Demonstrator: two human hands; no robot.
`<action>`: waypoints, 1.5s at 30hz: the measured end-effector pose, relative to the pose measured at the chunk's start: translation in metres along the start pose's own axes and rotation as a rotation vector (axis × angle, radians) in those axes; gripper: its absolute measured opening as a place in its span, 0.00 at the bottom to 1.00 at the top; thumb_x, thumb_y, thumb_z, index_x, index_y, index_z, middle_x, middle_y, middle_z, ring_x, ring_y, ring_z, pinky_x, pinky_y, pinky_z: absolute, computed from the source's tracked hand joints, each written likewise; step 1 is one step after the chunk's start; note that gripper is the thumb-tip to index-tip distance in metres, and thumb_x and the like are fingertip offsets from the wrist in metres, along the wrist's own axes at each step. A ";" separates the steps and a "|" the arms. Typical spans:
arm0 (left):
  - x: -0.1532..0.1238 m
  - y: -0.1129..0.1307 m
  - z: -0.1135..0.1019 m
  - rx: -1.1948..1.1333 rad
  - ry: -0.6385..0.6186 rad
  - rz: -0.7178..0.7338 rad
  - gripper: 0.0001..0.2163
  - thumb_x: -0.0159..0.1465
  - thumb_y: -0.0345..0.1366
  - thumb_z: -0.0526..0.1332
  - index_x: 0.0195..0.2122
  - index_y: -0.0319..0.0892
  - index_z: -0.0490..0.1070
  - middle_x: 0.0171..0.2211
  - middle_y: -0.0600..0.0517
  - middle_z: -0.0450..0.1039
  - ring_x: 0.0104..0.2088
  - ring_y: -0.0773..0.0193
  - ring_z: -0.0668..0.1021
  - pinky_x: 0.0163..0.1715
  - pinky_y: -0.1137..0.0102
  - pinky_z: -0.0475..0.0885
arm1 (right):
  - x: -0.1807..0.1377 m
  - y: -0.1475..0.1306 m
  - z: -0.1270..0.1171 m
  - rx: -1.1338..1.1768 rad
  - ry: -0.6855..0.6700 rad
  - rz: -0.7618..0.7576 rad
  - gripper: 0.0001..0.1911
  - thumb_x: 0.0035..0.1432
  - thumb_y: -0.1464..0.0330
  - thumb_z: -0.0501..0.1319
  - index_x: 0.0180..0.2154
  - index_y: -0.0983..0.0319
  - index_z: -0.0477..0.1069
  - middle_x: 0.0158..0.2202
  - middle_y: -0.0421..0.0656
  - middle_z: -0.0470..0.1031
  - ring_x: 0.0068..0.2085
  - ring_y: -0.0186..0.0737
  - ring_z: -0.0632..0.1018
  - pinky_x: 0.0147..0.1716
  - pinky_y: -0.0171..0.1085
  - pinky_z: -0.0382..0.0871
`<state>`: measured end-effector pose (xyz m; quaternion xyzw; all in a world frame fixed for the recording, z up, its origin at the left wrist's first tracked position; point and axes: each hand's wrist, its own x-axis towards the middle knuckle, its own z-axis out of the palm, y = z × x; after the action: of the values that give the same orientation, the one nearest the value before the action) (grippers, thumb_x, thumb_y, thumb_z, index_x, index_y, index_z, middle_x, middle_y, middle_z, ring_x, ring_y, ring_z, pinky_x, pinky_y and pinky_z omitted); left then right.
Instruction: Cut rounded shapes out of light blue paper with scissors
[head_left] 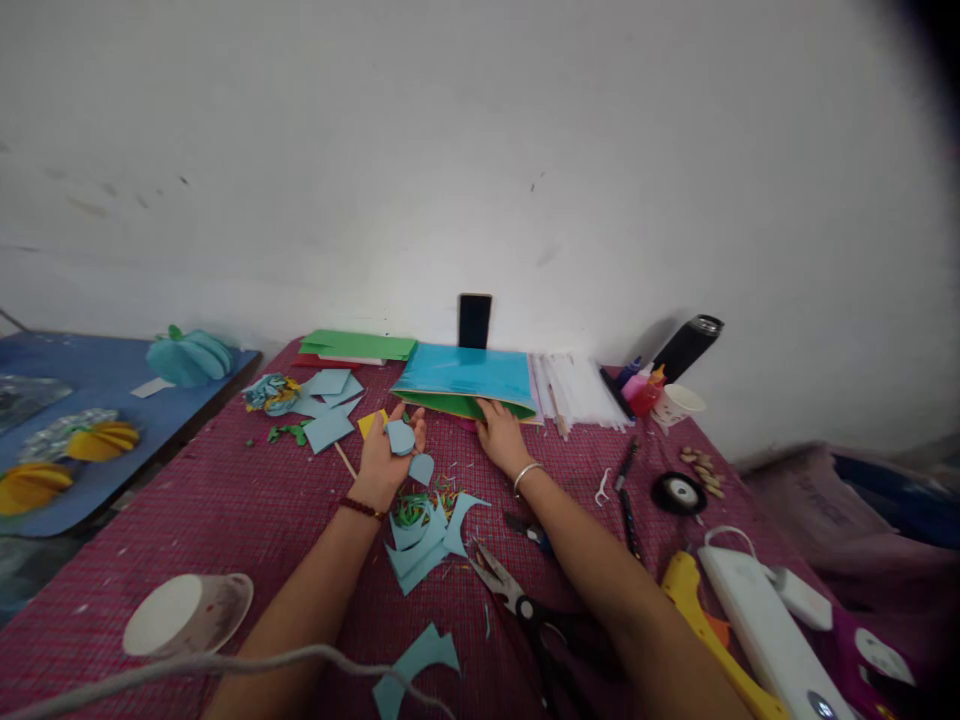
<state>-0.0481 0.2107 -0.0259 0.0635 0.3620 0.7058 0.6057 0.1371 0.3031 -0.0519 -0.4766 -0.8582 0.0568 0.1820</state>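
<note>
My left hand (pixel 383 462) is turned palm up with its fingers curled, holding a small light blue paper cut-out (pixel 400 437) with a rounded edge. A second blue cut-out (pixel 421 468) lies beside its fingers. My right hand (pixel 501 437) is at the front edge of a stack of coloured paper (pixel 469 370), its fingertips on a green sheet (pixel 442 401) under the blue top. Between my arms lie curved blue paper scraps (pixel 427 545), green and yellow shreds (pixel 417 506) and scissors (pixel 517 602) with black handles.
Blue paper squares (pixel 328 430) and green sheets (pixel 358 345) lie at left. A phone (pixel 475 320) leans on the wall. Right are white sticks (pixel 581 390), a black flask (pixel 686 345), a tape roll (pixel 679 493), a glue gun (pixel 701 620) and a power strip (pixel 772 635). A paper cup (pixel 187 614) lies front left.
</note>
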 end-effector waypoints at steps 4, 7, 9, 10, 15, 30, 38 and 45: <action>0.006 0.000 -0.004 0.252 -0.043 0.102 0.14 0.65 0.46 0.51 0.39 0.43 0.69 0.29 0.49 0.72 0.23 0.68 0.73 0.23 0.72 0.70 | 0.002 0.002 0.003 0.019 0.007 0.003 0.25 0.61 0.69 0.52 0.60 0.62 0.60 0.59 0.51 0.64 0.53 0.49 0.69 0.51 0.46 0.62; 0.011 0.005 -0.009 0.395 -0.011 0.195 0.10 0.61 0.40 0.56 0.40 0.42 0.68 0.26 0.53 0.69 0.22 0.71 0.71 0.26 0.73 0.70 | 0.002 0.004 0.005 0.019 0.000 -0.011 0.25 0.61 0.69 0.53 0.60 0.63 0.60 0.58 0.51 0.65 0.53 0.50 0.69 0.51 0.46 0.62; 0.014 0.013 -0.013 0.539 0.018 0.288 0.10 0.59 0.37 0.57 0.42 0.44 0.68 0.24 0.56 0.66 0.21 0.71 0.69 0.26 0.74 0.68 | 0.003 0.005 0.006 0.015 -0.006 -0.013 0.25 0.61 0.68 0.53 0.60 0.63 0.60 0.58 0.51 0.65 0.53 0.50 0.69 0.51 0.46 0.61; 0.014 0.018 -0.016 0.628 0.028 0.333 0.10 0.59 0.37 0.57 0.42 0.45 0.68 0.24 0.57 0.65 0.21 0.71 0.68 0.26 0.74 0.67 | 0.003 0.005 0.006 0.013 -0.007 -0.012 0.25 0.61 0.68 0.53 0.60 0.63 0.59 0.58 0.51 0.65 0.53 0.50 0.68 0.51 0.46 0.61; 0.012 0.041 -0.027 1.210 -0.091 0.383 0.07 0.45 0.30 0.66 0.27 0.44 0.73 0.22 0.54 0.68 0.27 0.63 0.70 0.30 0.70 0.65 | 0.001 0.005 0.007 0.019 0.001 -0.023 0.24 0.61 0.68 0.53 0.59 0.63 0.60 0.57 0.50 0.66 0.53 0.50 0.68 0.51 0.45 0.61; 0.005 0.017 -0.021 2.063 -0.380 0.335 0.14 0.49 0.26 0.58 0.36 0.41 0.74 0.38 0.46 0.74 0.41 0.56 0.75 0.42 0.66 0.66 | 0.003 0.006 0.009 0.007 -0.017 -0.020 0.25 0.61 0.68 0.54 0.59 0.62 0.61 0.57 0.50 0.67 0.52 0.51 0.68 0.50 0.45 0.61; 0.007 0.022 -0.025 2.110 -0.448 0.300 0.09 0.47 0.34 0.64 0.31 0.41 0.72 0.37 0.45 0.73 0.36 0.56 0.75 0.35 0.67 0.66 | 0.003 0.009 0.013 0.013 -0.004 -0.026 0.25 0.60 0.68 0.55 0.59 0.62 0.61 0.57 0.50 0.67 0.52 0.52 0.68 0.50 0.46 0.62; 0.009 0.019 -0.028 1.943 -0.438 0.260 0.08 0.42 0.32 0.65 0.21 0.42 0.65 0.24 0.51 0.69 0.27 0.61 0.71 0.28 0.69 0.61 | 0.002 0.009 0.013 0.033 0.010 -0.038 0.25 0.60 0.68 0.55 0.59 0.63 0.61 0.56 0.51 0.67 0.52 0.53 0.68 0.50 0.47 0.62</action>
<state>-0.0802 0.2067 -0.0382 0.6979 0.6518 0.1379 0.2626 0.1384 0.3112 -0.0662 -0.4575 -0.8651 0.0650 0.1950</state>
